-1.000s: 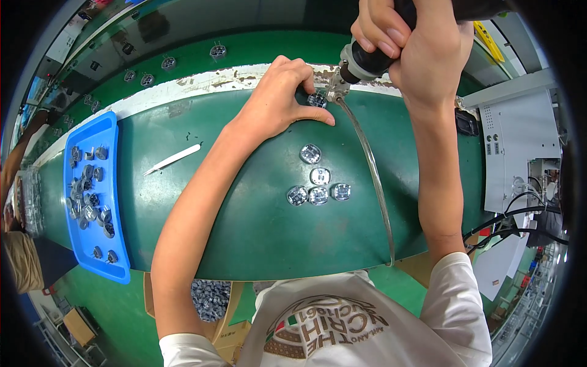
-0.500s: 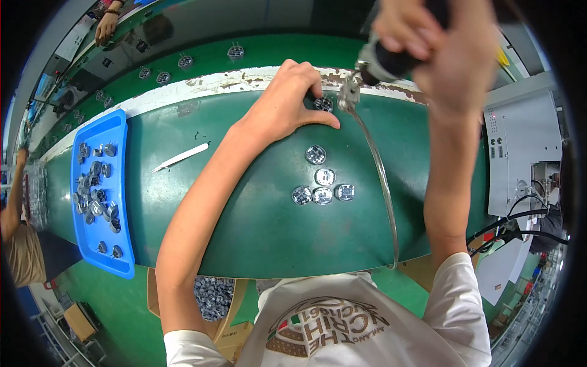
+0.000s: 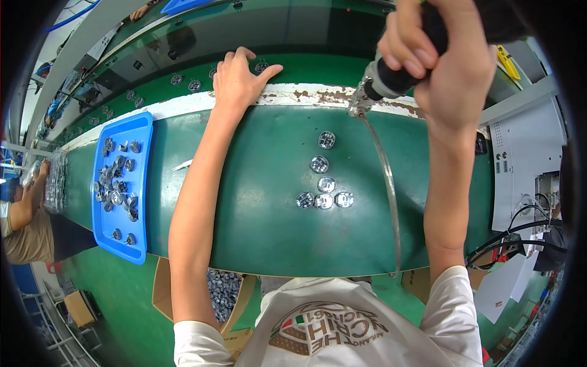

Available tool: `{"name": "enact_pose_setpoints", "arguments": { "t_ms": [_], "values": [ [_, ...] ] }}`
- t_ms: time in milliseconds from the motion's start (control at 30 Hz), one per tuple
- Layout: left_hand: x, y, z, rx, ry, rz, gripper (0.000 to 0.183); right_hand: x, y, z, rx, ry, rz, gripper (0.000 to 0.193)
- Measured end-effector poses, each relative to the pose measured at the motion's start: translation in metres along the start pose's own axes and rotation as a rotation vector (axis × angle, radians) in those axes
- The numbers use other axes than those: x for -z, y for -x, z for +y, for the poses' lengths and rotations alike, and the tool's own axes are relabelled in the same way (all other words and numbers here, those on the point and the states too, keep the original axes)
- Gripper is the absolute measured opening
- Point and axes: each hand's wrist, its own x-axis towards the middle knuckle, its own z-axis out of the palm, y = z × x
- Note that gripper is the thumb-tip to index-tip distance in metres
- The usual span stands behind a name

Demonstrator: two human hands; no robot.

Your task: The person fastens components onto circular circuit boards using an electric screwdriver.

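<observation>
My left hand (image 3: 237,82) reaches over the white ledge onto the green belt, thumb and fingers spread. Next to it on the belt sit small round grey parts, one (image 3: 262,66) by the thumb and one partly hidden by the fingers. My right hand (image 3: 449,70) grips a black power screwdriver (image 3: 391,78) with a metal nose, raised over the far right of the bench. A clear tube (image 3: 386,174) hangs from that nose. On the green mat, several round clear-topped parts (image 3: 326,140) lie in a column with a short row at its near end.
A blue tray (image 3: 142,189) of grey parts stands on the left, with white tweezers (image 3: 182,165) beside it. A grey control box (image 3: 524,153) with black cables is at the right. Below the bench sits a carton (image 3: 162,290) of small parts. Another person's arm (image 3: 27,199) shows at far left.
My left hand has left the round part near the ledge and moved left and away, onto the belt. That part now lies uncovered on the mat. The screwdriver stays in my right hand.
</observation>
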Motion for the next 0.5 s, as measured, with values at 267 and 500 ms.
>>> {"name": "enact_pose_setpoints", "arguments": {
  "t_ms": [267, 500],
  "values": [
    [-0.001, 0.005, 0.027, -0.09, 0.245, -0.28, 0.038, 0.012, -0.003, 0.002, -0.037, -0.054, -0.123, 0.021],
    [0.009, 0.048, 0.066, -0.37, 0.632, -0.545, 0.033, 0.015, -0.008, 0.009, 0.067, -0.08, -0.211, 0.025]
  ]
}}
